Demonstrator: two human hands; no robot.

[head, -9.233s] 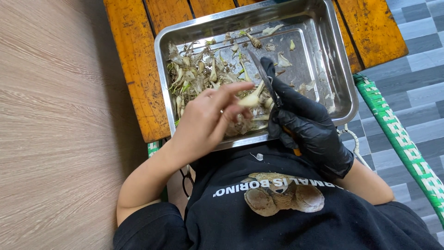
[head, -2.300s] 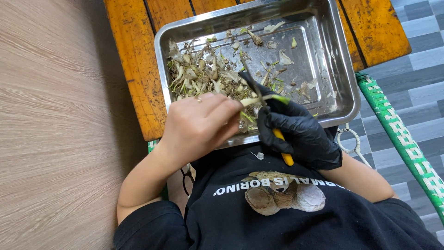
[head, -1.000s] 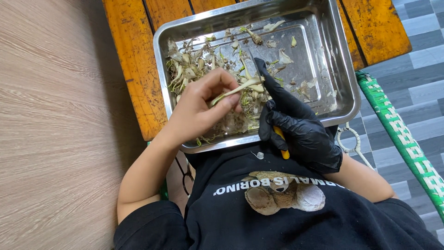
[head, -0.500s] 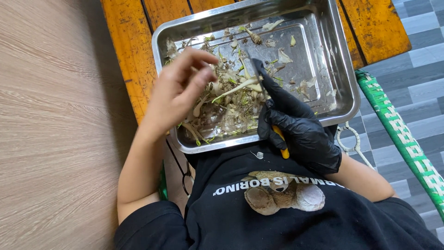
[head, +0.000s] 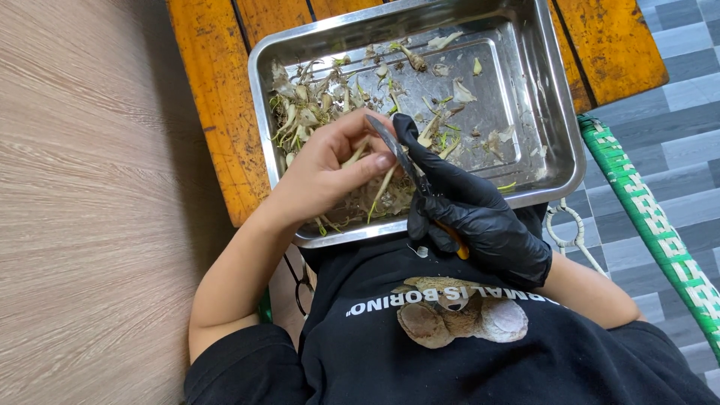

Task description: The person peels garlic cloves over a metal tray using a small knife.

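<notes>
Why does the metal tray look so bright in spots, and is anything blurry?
Head view: daylight glares off the steel tray, whitest along its right wall and rim; the bare left hand darkens the scraps under it; the gloved right hand and its knife are sharp, with no visible motion blur.

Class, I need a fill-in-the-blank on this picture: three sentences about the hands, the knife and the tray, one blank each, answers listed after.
1. The right hand wears a ____ glove.
2. That hand grips a knife with a ____ handle.
3. The bare left hand holds a pale stalk over a metal ____, which rests on an orange bench.

Missing words: black; yellow; tray
</notes>
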